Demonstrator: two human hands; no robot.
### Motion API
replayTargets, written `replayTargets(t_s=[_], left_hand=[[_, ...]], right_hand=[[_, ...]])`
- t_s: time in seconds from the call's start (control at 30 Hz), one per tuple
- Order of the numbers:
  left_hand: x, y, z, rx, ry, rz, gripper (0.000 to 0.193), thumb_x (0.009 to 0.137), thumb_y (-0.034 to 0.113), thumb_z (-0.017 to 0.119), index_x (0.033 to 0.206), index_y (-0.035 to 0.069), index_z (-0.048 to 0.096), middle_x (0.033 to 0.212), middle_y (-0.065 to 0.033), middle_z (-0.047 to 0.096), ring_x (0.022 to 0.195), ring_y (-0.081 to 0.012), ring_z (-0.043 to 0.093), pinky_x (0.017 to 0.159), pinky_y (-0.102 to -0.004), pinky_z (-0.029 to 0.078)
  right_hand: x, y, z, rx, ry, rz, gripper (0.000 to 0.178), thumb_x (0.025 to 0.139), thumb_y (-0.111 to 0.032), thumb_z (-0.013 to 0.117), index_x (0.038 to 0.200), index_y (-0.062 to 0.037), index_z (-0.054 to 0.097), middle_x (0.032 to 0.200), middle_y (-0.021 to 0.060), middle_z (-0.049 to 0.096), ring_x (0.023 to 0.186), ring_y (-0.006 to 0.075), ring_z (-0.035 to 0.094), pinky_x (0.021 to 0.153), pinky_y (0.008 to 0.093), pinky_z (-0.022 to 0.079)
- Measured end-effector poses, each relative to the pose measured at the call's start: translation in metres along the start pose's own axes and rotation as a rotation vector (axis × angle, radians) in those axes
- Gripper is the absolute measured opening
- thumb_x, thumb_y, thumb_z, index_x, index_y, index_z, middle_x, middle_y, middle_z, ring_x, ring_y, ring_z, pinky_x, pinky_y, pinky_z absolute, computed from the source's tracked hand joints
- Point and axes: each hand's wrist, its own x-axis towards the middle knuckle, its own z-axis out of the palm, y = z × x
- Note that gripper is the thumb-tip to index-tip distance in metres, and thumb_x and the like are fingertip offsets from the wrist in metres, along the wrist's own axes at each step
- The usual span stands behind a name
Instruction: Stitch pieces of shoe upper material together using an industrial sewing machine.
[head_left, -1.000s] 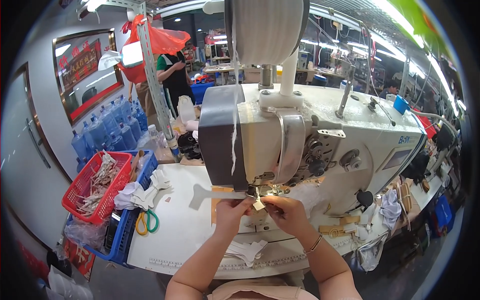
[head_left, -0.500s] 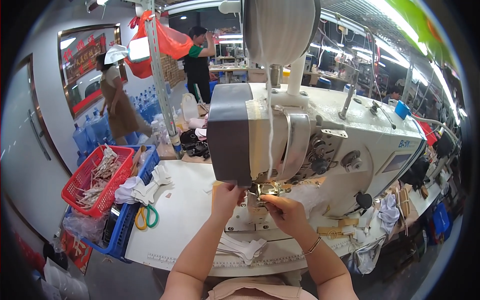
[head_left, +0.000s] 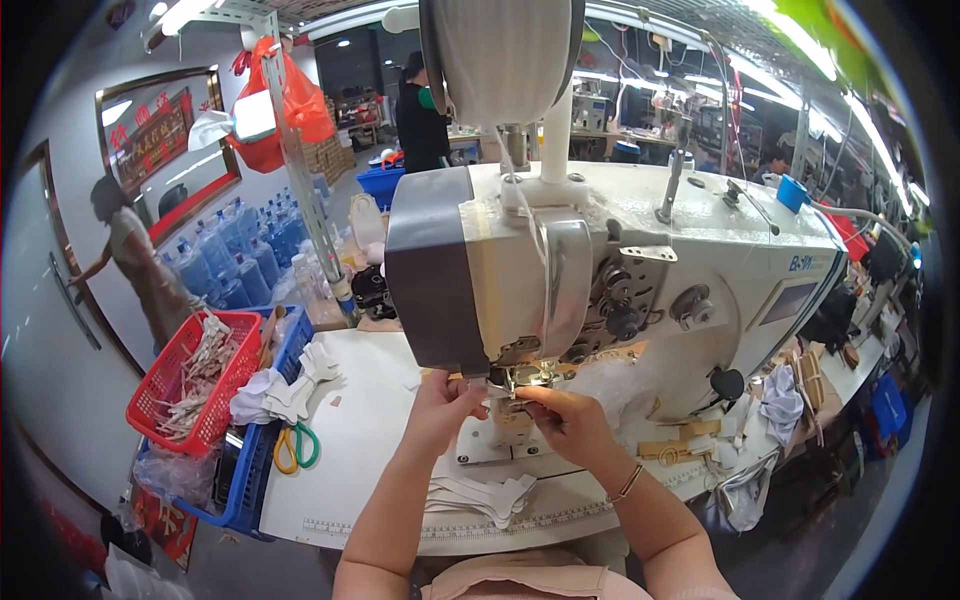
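Both hands work close together at the needle area of a large white sewing machine (head_left: 620,230). My left hand (head_left: 440,405) is closed, thumb and fingers pinched on a small white piece (head_left: 494,389) beside the presser foot. From the other side my right hand (head_left: 568,420) reaches in, its fingertips together against the brass-coloured foot (head_left: 530,378); whatever they grip is too small to make out. A big spool of white tape (head_left: 500,60) hangs over the machine, with a strand running down its front. Flat white cut pieces (head_left: 485,497) are stacked on the table before my forearms.
Left on the white table (head_left: 350,430) lie scissors (head_left: 297,447) with yellow and green handles and white shaped pieces (head_left: 300,380). A red basket (head_left: 195,385) of small parts rests on a blue crate (head_left: 250,490). Tan strips (head_left: 690,440) lie right. One person (head_left: 140,250) is at the door.
My view has shifted a little, so the machine appears further left. My left hand has turned, showing more thumb and the white piece. The person on the left has walked to the door.
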Motion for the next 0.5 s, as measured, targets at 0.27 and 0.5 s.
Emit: replayTargets(t_s=[0.27,0.5], left_hand=[[0.001,-0.022,-0.021,0.17,0.146,0.18,0.042,0.087,0.008,0.062,0.123,0.007,0.039,0.083,-0.0056,0.062,0.074,-0.0145,0.063,0.064,-0.0285,0.052],[0.01,-0.036,-0.006,-0.023,0.044,0.198,0.018,0.086,0.019,0.064,0.1,0.009,0.06,0.082,0.0054,0.058,0.067,-0.0007,0.049,0.058,-0.0179,0.04]], right_hand=[[0.005,0.0,0.024,0.084,-0.001,0.05,0.025,0.083,-0.001,0.061,0.107,-0.0081,0.063,0.065,0.0072,0.058,0.054,0.0067,0.048,0.051,0.0242,0.042],[-0.009,0.002,0.014,0.058,0.053,0.045,0.022,0.085,0.001,0.056,0.106,-0.0039,0.062,0.074,0.0015,0.06,0.057,0.005,0.046,0.052,0.0192,0.038]])
